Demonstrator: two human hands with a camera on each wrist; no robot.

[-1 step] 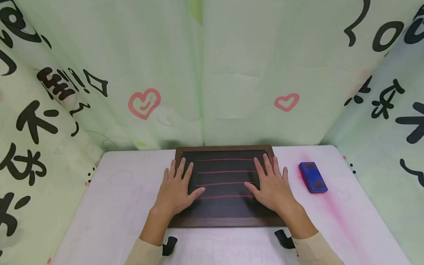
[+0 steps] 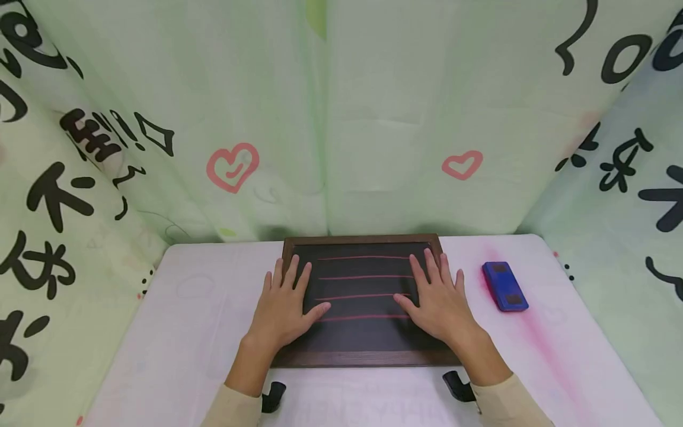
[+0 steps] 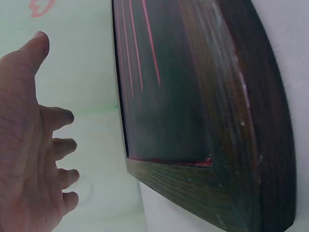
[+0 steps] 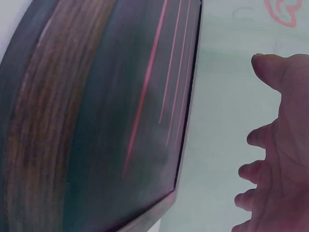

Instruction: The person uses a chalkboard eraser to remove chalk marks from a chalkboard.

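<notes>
A small blackboard (image 2: 363,341) with a brown wooden frame lies on the table, with several pink horizontal lines drawn across it. Over its left side my left hand (image 2: 283,308) is held palm down with the fingers spread. My right hand (image 2: 440,305) is held the same way over the right side. In the left wrist view, a gap shows between the left hand (image 3: 21,145) and the framed board (image 3: 164,125). The right wrist view likewise has the right hand (image 4: 285,154) apart from the board (image 4: 111,159). Neither hand holds anything.
A blue block (image 2: 505,286) with two dark rectangles on top lies right of the board, beside a pink smear on the white table (image 2: 203,320). Pale green curtains (image 2: 373,118) with black writing and pink hearts enclose the back and sides. Black pieces (image 2: 458,386) show near both wrists.
</notes>
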